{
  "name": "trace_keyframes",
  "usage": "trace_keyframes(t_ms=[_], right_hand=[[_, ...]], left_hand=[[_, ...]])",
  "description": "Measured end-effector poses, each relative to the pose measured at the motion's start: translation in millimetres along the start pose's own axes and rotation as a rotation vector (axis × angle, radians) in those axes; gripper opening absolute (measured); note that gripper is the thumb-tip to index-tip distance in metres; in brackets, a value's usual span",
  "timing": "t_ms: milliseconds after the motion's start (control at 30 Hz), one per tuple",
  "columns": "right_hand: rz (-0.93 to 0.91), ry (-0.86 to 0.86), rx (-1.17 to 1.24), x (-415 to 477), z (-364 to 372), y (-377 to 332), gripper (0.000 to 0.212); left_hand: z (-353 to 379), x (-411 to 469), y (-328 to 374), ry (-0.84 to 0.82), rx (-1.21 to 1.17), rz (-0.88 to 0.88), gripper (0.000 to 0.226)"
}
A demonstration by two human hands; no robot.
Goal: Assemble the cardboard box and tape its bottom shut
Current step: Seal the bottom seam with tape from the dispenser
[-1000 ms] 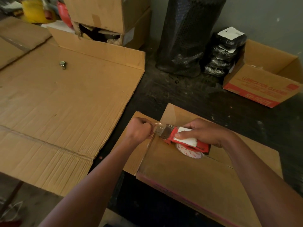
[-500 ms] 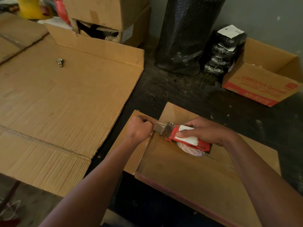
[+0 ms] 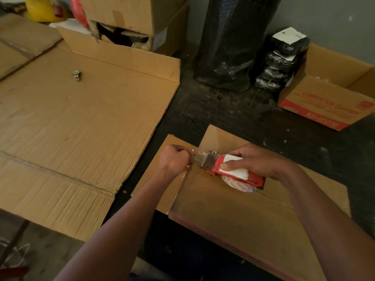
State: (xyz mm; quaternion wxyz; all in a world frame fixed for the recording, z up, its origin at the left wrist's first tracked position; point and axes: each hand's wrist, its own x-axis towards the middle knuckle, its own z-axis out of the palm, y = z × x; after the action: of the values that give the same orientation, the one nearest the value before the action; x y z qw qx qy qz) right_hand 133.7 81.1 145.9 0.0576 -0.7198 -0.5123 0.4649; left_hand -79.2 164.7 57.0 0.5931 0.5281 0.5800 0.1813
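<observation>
A brown cardboard box stands on the dark floor with its bottom flaps folded shut and facing up. On the flap seam lies a red tape dispenser with a white-and-red tape roll. My right hand grips the dispenser's handle from above. My left hand pinches the free end of the clear tape just off the dispenser's metal blade, at the box's left edge. A loose flap sticks out to the left under that hand.
A large flattened cardboard sheet covers the floor at left, with a small metal bolt on it. Stacked boxes stand behind. A black wrapped roll, black packets and an open printed box stand at the back right.
Both hands and the dispenser stay almost in place at the box's left edge. A short length of clear tape now shows between my left hand and the blade.
</observation>
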Motion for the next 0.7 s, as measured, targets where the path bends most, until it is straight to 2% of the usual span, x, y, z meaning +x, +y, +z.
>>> trace_keyframes(t_ms=[700], right_hand=[[0.004, -0.05, -0.101, 6.7, -3.6, -1.7, 0.043]], left_hand=[[1.7, -1.7, -10.0, -0.001, -0.039, -0.052, 0.019]])
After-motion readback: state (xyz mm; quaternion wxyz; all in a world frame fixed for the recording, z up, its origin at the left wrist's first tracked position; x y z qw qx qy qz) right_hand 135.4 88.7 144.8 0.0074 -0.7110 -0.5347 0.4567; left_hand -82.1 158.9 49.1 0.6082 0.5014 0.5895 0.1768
